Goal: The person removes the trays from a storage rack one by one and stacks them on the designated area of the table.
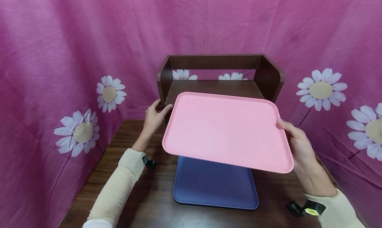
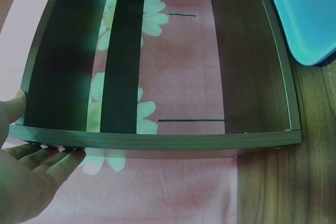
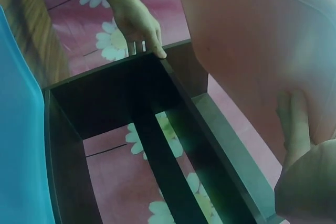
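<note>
My right hand (image 1: 293, 140) holds a pink tray (image 1: 226, 132) by its right edge, thumb on top and fingers (image 3: 296, 124) flat against the underside. The tray hangs tilted in the air in front of a dark wooden shelf (image 1: 215, 60). Beneath it a blue tray (image 1: 215, 185) lies flat on the table. My left hand (image 1: 155, 117) grips the shelf's left side panel, with the thumb on the inner face and the fingers (image 2: 50, 156) on the outer face. The shelf (image 2: 157, 140) holds nothing inside.
A brown wooden table (image 1: 134, 195) carries the shelf and the blue tray. Pink cloth with white daisies (image 1: 59, 72) closes in the left, back and right sides close to the table's edges. The pink tray hides part of the shelf's lower board.
</note>
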`<move>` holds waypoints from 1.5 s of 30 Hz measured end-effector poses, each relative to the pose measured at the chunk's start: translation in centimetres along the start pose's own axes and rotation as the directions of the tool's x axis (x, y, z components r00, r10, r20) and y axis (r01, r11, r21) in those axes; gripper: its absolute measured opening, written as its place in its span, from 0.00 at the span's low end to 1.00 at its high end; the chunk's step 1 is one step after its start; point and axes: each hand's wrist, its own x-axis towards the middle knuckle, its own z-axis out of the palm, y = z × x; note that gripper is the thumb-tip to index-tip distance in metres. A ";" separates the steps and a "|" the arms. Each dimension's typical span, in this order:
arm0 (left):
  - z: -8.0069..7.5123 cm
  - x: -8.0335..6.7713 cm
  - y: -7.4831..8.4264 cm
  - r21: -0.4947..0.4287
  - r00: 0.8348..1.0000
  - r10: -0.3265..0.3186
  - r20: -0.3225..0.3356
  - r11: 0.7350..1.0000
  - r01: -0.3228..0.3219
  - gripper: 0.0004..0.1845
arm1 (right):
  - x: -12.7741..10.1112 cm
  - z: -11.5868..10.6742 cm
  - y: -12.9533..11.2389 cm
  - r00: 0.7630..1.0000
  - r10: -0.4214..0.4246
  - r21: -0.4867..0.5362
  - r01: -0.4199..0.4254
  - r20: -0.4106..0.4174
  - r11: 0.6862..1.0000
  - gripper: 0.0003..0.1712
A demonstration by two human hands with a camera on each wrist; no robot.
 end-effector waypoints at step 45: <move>0.1 -0.2 0.0 0.020 1.000 -0.004 -0.005 1.000 0.004 0.26 | -1.9 -5.0 6.1 0.988 0.143 -0.086 -0.147 -0.051 0.985 0.24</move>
